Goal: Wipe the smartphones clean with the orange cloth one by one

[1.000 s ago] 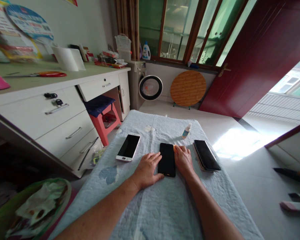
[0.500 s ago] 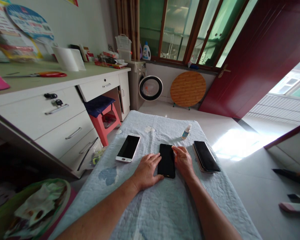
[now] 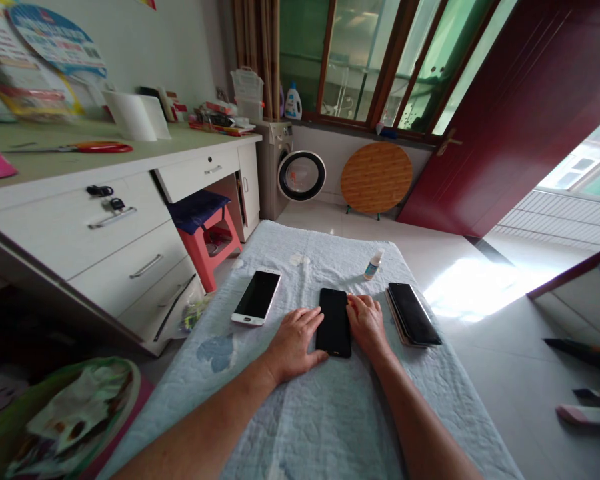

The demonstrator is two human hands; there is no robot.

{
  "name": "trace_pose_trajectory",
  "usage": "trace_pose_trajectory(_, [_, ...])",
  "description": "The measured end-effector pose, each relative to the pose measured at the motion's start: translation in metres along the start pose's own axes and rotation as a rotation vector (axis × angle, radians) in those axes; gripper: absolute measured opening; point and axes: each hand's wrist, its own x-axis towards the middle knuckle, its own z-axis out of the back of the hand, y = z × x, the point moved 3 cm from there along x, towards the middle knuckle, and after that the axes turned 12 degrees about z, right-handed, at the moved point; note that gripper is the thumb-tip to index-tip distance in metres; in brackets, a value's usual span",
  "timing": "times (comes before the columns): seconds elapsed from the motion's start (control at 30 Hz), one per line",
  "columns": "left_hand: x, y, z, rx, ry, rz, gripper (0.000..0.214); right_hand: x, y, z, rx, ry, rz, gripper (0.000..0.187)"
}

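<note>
A black smartphone (image 3: 334, 323) lies screen up on the pale blue quilted cover (image 3: 300, 433). My left hand (image 3: 296, 343) holds it steady, fingers against its left edge and thumb at the lower left corner. At the upper right edge of the phone is my right hand (image 3: 368, 323), its fingers closed on a small orange thing (image 3: 349, 300), mostly hidden, whose kind I cannot make out. To the left rests a white smartphone (image 3: 257, 297) with a dark screen. On the right lies another dark phone (image 3: 414, 313) on a pinkish case or flat thing. Beyond stands a small spray bottle (image 3: 373, 265).
A white desk (image 3: 80, 220) with scissors (image 3: 93, 147) and a paper roll (image 3: 135, 117) runs along the left. Under it stands a pink stool (image 3: 207, 247). A waste bin (image 3: 137, 400) is at lower left. Behind are an open washing machine (image 3: 273, 167) and a round wooden tabletop (image 3: 377, 177).
My right fingers have shifted slightly down along the phone's right edge, and less of the orange thing shows. My left hand and the phones stay where they were.
</note>
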Motion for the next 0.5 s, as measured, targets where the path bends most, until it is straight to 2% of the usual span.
trace_pose_trajectory(0.17, [-0.0002, -0.0003, -0.0002, 0.004, 0.006, 0.004, 0.071, 0.0018, -0.0004, 0.0022, 0.097, -0.004, -0.011, 0.032])
trace_pose_trajectory(0.37, [-0.0004, -0.0019, 0.0017, 0.002, 0.021, 0.012, 0.071, 0.0054, -0.0014, 0.0085, 0.313, -0.102, -0.076, 0.031])
trace_pose_trajectory(0.5, [-0.0002, -0.0017, 0.0013, 0.0, 0.016, 0.007, 0.072, 0.0053, 0.002, 0.0045, 0.2, -0.037, -0.038, 0.033])
